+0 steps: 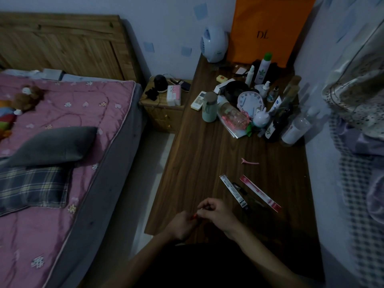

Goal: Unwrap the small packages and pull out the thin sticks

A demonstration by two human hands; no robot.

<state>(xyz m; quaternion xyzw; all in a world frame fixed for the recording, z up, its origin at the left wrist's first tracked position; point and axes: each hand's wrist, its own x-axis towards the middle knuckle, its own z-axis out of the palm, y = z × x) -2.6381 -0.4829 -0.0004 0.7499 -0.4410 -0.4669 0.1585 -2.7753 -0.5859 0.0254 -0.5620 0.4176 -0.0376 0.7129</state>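
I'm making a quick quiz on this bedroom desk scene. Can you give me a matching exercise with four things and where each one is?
Things:
1. pink hair clip
2. orange bag
3. small red thing
4. grey pillow

Places:
A. on the bed
B. pinched between both hands
C. alone on the bare mid-desk
D. upright against the wall at the desk's far end

Pairs: 1-C, 2-D, 3-B, 4-A
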